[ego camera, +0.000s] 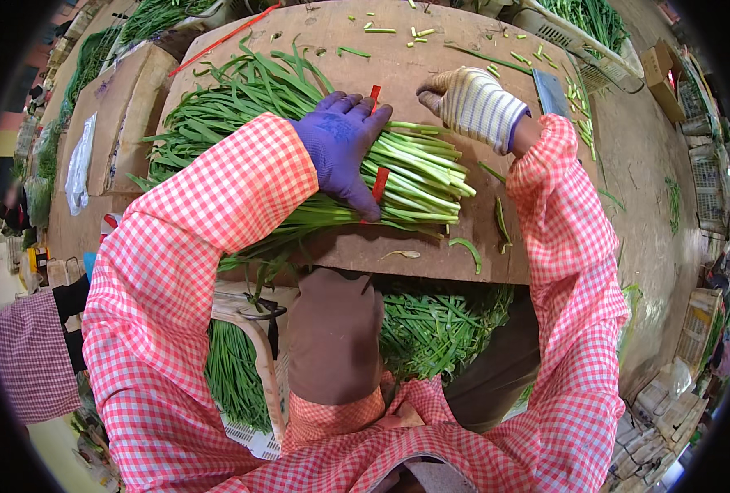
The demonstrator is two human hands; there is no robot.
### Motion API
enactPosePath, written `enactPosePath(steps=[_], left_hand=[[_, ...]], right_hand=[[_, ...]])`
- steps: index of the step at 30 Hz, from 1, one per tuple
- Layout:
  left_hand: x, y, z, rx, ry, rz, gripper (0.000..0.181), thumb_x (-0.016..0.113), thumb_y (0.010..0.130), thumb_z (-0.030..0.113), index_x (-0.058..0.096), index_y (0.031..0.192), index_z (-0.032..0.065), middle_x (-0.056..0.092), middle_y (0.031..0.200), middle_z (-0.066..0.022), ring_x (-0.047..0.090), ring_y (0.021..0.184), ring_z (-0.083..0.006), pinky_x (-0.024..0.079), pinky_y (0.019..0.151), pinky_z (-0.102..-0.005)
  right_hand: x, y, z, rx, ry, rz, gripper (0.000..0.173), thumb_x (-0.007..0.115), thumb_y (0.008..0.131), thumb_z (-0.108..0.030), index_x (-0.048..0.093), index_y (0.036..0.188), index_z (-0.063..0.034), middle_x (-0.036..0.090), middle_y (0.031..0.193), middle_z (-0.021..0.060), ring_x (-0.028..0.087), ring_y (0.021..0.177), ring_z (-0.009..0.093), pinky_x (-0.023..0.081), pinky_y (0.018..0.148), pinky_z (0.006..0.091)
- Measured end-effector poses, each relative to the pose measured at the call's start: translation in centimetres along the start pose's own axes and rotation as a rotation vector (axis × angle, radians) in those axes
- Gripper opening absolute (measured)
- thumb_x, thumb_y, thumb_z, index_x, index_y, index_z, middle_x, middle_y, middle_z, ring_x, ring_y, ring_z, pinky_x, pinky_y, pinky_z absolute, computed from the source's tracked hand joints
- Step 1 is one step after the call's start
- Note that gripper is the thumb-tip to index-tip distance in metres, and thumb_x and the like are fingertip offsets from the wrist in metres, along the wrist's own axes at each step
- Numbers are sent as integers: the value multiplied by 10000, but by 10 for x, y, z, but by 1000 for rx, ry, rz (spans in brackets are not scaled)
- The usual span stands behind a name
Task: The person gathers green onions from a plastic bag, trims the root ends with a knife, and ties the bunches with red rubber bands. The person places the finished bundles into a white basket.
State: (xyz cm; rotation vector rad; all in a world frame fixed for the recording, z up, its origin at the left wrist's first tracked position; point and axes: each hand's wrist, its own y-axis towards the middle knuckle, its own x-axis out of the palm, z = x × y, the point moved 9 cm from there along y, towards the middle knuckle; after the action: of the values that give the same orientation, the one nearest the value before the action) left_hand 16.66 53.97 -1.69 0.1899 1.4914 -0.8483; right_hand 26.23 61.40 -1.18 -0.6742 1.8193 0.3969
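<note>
A large bundle of green leafy stalks, which look like garlic chives (pixel 242 105), lies across the wooden board (pixel 377 256), pale stem ends to the right. A red tape strip (pixel 380 185) shows on the bundle. My left hand (pixel 343 148), in a purple glove, lies flat on top of the stalks with fingers spread, over part of the tape. To the right of the bundle, just above the board, is my right hand (pixel 473 105) in a striped knit glove, fingers curled; whether it holds anything is hidden. A wide metal blade (pixel 551 93) lies beyond the right wrist.
Cut stem pieces (pixel 423 32) are scattered at the board's far side. A red strip (pixel 223 38) lies at the far left edge. Crates of greens (pixel 587 24) stand beyond the far corners; another crate (pixel 257 440) is beside my legs. A person's checked sleeve (pixel 32 357) shows at the left.
</note>
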Motion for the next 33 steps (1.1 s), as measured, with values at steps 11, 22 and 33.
enactPosePath(steps=[11, 22, 33], left_hand=[[9, 2, -4, 56, -28, -19, 1071, 754, 441, 605, 409, 1199, -68, 550, 1046, -215, 499, 1004, -365, 342, 951, -398], [9, 2, -3, 84, -39, 80, 1037, 742, 426, 641, 480, 1134, -71, 521, 1085, -220, 496, 1024, -357, 361, 938, -400], [8, -2, 19, 105, 18, 86, 931, 763, 433, 574, 514, 1105, -19, 574, 902, -160, 546, 880, -319, 389, 869, -392]], right_hand=[[43, 5, -9, -5, 87, -217, 235, 531, 811, -221, 667, 892, -46, 618, 732, 193, 625, 621, 277, 500, 611, 351], [63, 70, -21, -48, 209, -27, 284, 625, 798, -295, 659, 942, -52, 649, 802, 161, 649, 727, 255, 507, 686, 327], [30, 57, -22, -156, 145, 144, 277, 613, 816, -313, 650, 847, -40, 607, 718, 169, 590, 654, 322, 471, 601, 372]])
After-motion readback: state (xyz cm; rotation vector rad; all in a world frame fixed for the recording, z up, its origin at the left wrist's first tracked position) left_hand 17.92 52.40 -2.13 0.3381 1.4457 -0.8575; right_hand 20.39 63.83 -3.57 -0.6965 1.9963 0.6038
